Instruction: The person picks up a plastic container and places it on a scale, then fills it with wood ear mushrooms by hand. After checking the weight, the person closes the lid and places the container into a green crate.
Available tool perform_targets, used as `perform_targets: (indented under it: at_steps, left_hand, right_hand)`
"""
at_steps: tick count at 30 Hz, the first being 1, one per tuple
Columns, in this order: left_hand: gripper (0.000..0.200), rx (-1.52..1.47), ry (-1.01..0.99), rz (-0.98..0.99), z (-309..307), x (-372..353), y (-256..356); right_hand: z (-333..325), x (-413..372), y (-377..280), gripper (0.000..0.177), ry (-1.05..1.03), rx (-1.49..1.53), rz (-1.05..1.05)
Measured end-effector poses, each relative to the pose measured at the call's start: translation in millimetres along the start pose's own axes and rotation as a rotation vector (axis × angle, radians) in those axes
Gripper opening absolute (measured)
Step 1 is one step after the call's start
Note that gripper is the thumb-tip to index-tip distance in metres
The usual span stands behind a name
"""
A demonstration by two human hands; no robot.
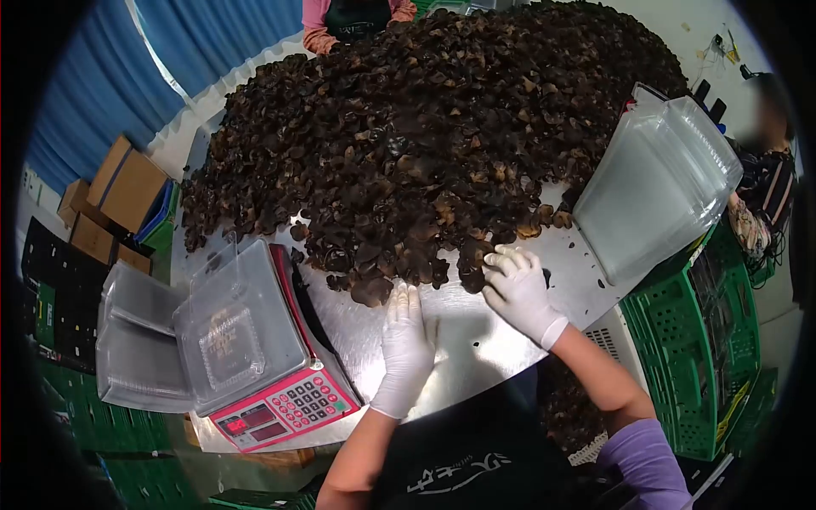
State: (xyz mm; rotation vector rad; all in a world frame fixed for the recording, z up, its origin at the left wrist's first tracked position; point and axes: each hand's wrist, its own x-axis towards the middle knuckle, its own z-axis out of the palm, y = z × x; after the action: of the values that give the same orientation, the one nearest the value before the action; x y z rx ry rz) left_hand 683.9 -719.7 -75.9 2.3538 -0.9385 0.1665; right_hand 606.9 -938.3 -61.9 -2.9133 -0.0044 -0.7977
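A great heap of dark brown wood ear mushrooms (408, 144) covers most of the metal table. Both my hands wear white gloves and rest at the heap's front edge. My left hand (406, 344) is stretched out, its fingertips touching the nearest mushrooms. To its right, my right hand (523, 293) has its fingers apart and slightly bent against a small clump (473, 265); no piece shows lifted in either hand. Left of my hands, a clear plastic box (225, 340) sits on a red and white digital scale (289, 408).
Stacked clear plastic containers (659, 183) stand at the table's right, more containers (140, 340) at its left. Green crates (693, 357) are on the right, cardboard boxes (126, 187) at the left. One person (353, 21) is across the table, another (765, 183) at the right.
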Motion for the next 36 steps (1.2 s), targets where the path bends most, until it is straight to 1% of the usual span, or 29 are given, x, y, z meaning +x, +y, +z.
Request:
perform_targets:
  at_steps: [1, 3, 4, 5, 7, 8, 9, 10, 11, 12, 14, 15, 16, 17, 18, 19, 20, 21, 22, 23, 24, 25, 26, 28, 30, 32, 33, 34, 36]
  left_hand:
    - [0.048, -0.004, -0.003, 0.003, 2.4, -1.2, 7.7]
    - [0.057, 0.184, -0.045, 0.095, 6.2, -8.7, 24.3]
    - [0.056, 0.213, -0.114, 0.171, 21.0, -25.3, 30.6]
    - [0.056, 0.242, -0.182, 0.247, 37.4, -40.6, 40.1]
    - [0.056, -0.059, -0.859, 0.133, -13.5, -31.7, 123.5]
    - [0.056, -0.169, -0.678, 0.751, 17.9, -63.5, 127.1]
    - [0.053, -0.741, -0.765, 0.729, 39.1, -92.8, 125.0]
    - [0.06, -0.674, -0.773, 0.704, 14.3, -77.4, 135.5]
    - [0.062, -0.388, -0.812, 0.611, -6.7, -51.8, 137.6]
    - [0.064, -0.104, -0.842, 0.51, -33.7, -22.8, 134.1]
    - [0.056, -0.204, -0.359, 0.16, 6.5, -27.6, 69.3]
    - [0.055, -0.045, -0.138, 0.114, 8.8, -23.5, 56.4]
    - [0.055, 0.114, 0.082, 0.067, 11.6, -20.6, 49.4]
    - [0.055, 0.112, 0.085, 0.071, 21.9, -21.7, 47.8]
    - [0.06, 0.027, 0.009, 0.138, 35.4, -26.0, 49.8]
    - [0.064, -0.058, -0.067, 0.204, 46.0, -33.0, 57.0]
    - [0.073, -0.08, -0.255, 0.218, 56.2, -47.9, 72.7]
    - [0.074, -0.182, -0.503, 0.261, 22.5, -39.5, 115.0]
    - [0.067, -0.371, -0.516, 0.655, 46.8, -56.4, 121.9]
    - [0.058, -0.348, -0.572, 0.931, 60.4, -74.3, 131.6]
    - [0.053, -0.578, -0.987, 0.894, 62.8, -88.1, 130.8]
    - [0.05, -0.552, -0.927, 0.838, 44.9, -73.0, 135.6]
    - [0.048, -0.524, -0.867, 0.781, 19.0, -52.0, 135.8]
    - [0.045, -0.352, -0.556, 0.383, -9.5, -30.4, 106.9]
    - [0.059, -0.414, -0.409, -0.212, -46.6, -15.9, 87.9]
    - [0.079, 0.001, -0.002, 0.072, -35.6, -26.7, 46.6]
    - [0.094, 0.068, -0.058, 0.077, -30.3, -33.4, 31.5]
    - [0.094, 0.07, -0.063, 0.07, -24.1, -40.3, 24.2]
    - [0.098, -0.039, -0.235, -0.057, -15.7, -51.1, 16.2]
  right_hand:
    - [4.9, -1.4, 12.3, 0.019, -0.01, 0.031, 0.03]
    - [13.4, -4.9, 29.3, 0.021, -0.028, 0.125, 0.116]
    - [14.0, -4.9, 33.5, 0.022, -0.025, 0.185, 0.129]
    - [13.0, -4.0, 35.4, 0.023, -0.066, 0.223, 0.14]
    - [11.6, -2.7, 37.9, 0.025, -0.12, 0.252, 0.139]
    - [8.6, -2.4, 36.1, 0.025, -0.121, 0.251, 0.139]
    - [1.3, -0.8, 33.6, 0.029, -0.115, 0.266, 0.119]
    - [-8.3, 0.3, 31.7, 0.033, -0.11, 0.277, 0.101]
    - [-21.2, 0.8, 28.6, 0.04, -0.049, 0.246, 0.078]
    - [-38.1, 0.2, 28.4, 0.044, -0.058, 0.182, 0.092]
    - [-56.2, -8.5, 38.2, 0.047, 0.013, 0.117, 0.168]
    - [-57.9, -15.6, 44.5, 0.05, 0.09, 0.101, 0.237]
    - [-53.5, -25.0, 54.9, 0.054, 0.092, 0.061, 0.317]
    - [-47.5, -32.2, 62.1, 0.056, 0.079, 0.081, 0.417]
    - [-40.2, -37.6, 66.9, 0.059, 0.07, 0.1, 0.518]
    - [-29.0, -42.5, 69.2, 0.06, 0.067, 0.126, 0.521]
    - [-21.2, -46.1, 68.6, 0.062, 0.063, 0.152, 0.526]
    - [-17.1, -42.0, 60.2, 0.062, 0.053, 0.128, 0.529]
    - [-20.4, -33.9, 47.6, 0.061, 0.041, 0.173, 0.551]
    - [-20.2, -28.2, 37.8, 0.06, 0.055, 0.211, 0.547]
    - [-19.3, -24.2, 27.8, 0.059, 0.066, 0.251, 0.541]
    - [-19.9, -19.8, 17.0, 0.057, 0.064, 0.342, 0.547]
    - [-4.7, -27.2, 12.1, 0.055, 0.101, 0.364, 0.496]
    - [-3.7, -27.8, -21.0, 0.052, 0.051, 0.476, 0.54]
    - [-6.1, -29.3, -49.5, 0.053, -0.013, 0.603, 0.455]
    - [-15.9, -22.0, -62.0, 0.053, 0.001, 0.611, 0.316]
    - [-15.7, -14.4, -57.5, 0.053, 0.026, 0.597, 0.29]
    - [-16.1, -5.2, -52.0, 0.05, 0.058, 0.485, 0.302]
    - [11.9, 5.2, -20.0, 0.048, 0.195, 0.478, 0.316]
